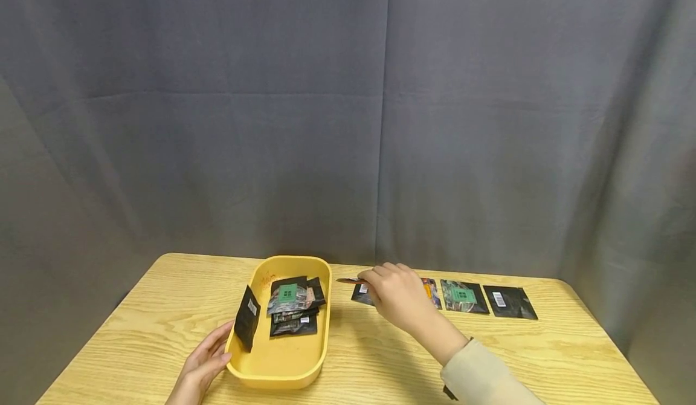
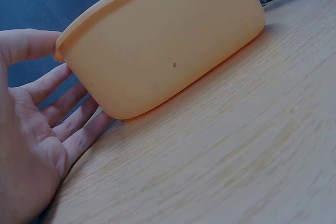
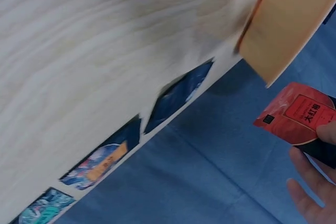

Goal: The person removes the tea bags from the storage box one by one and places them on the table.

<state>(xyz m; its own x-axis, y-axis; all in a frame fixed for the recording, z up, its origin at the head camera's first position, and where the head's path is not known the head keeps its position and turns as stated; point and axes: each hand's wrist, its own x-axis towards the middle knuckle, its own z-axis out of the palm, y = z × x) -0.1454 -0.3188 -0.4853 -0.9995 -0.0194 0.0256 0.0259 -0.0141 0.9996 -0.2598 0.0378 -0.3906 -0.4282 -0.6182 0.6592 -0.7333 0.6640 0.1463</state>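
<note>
My right hand pinches a red and black tea packet by one end, just right of the yellow bin and above the table. Red fills the packet's front, with dark characters in a framed panel. My left hand touches the bin's left side, thumb at the rim and fingers fairly straight along the outer wall. Inside the bin lie several packets, topped by one with a green label. A black packet leans against its left wall.
Along the table's far edge, a row of packets runs right of the bin: a dark one partly behind my right hand, an orange-labelled one, a green-labelled one and a black one with a barcode. A grey curtain hangs behind.
</note>
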